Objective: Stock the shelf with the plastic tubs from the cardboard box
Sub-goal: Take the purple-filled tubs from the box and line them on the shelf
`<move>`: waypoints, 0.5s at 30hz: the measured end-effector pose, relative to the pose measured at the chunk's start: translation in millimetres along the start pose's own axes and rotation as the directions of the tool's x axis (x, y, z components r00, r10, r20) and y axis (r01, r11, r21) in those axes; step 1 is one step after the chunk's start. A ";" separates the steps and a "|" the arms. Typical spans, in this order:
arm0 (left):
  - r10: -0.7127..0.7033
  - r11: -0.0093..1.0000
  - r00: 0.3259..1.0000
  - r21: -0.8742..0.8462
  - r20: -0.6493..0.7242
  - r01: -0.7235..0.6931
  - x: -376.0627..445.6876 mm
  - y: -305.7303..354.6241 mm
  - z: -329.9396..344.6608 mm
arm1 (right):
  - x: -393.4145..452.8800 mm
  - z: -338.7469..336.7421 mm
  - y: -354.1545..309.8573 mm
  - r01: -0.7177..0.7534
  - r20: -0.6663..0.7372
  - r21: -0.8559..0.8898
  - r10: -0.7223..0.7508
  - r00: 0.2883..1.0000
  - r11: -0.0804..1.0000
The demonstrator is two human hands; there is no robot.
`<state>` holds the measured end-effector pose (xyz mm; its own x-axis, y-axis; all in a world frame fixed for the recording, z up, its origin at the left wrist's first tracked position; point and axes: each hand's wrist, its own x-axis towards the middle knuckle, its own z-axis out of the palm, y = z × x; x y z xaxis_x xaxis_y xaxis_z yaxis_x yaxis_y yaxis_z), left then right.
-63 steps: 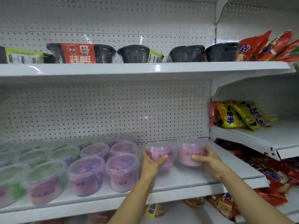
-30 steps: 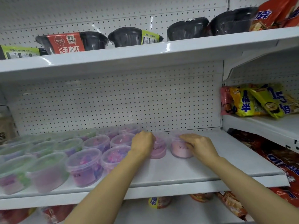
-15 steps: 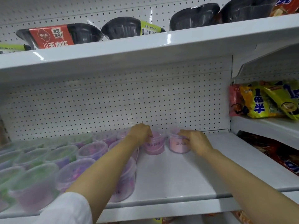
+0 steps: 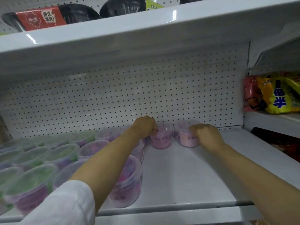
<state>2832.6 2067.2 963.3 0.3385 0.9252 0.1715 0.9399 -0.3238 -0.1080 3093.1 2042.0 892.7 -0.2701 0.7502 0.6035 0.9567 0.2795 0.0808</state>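
Two clear plastic tubs with pink contents stand at the back of the white shelf, close to the pegboard wall. My left hand grips the top of the left pink tub. My right hand grips the right pink tub from its right side. Both arms reach deep under the upper shelf. To the left, several more tubs with green and purple contents fill the shelf in rows. The cardboard box is out of view.
The upper shelf hangs low overhead and carries black bowls. Snack bags lie on the neighbouring shelf at right. A bare stretch of shelf lies in front of and to the right of the two pink tubs.
Both hands have pushed the two pink tubs from the front of the shelf back toward the pegboard wall. The camera has moved lower and closer in under the upper shelf.
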 end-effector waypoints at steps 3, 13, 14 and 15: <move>0.013 1.000 1.000 0.019 -0.017 -0.013 1.8 -2.5 2.5 | -3.7 6.2 4.9 0.035 -0.037 -0.024 -0.036 0.999 0.999; 0.034 0.995 0.999 0.090 -0.020 -0.032 11.0 -1.0 -0.3 | 10.4 7.4 1.3 -0.107 0.101 0.264 0.083 0.991 0.958; 0.034 0.996 0.999 0.084 -0.019 -0.033 11.0 -2.2 -0.2 | 10.1 5.9 2.1 -0.128 0.099 0.324 0.101 0.990 0.937; 0.036 0.996 0.999 0.080 -0.019 -0.035 10.4 -3.4 -0.1 | 9.4 4.1 1.4 -0.130 0.092 0.356 0.104 0.990 0.925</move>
<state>2833.0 2077.9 965.5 0.3731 0.9089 0.1860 0.9211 -0.3389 -0.1918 3091.4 2051.9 895.2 -0.1779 0.8270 0.5333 0.8821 0.3743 -0.2861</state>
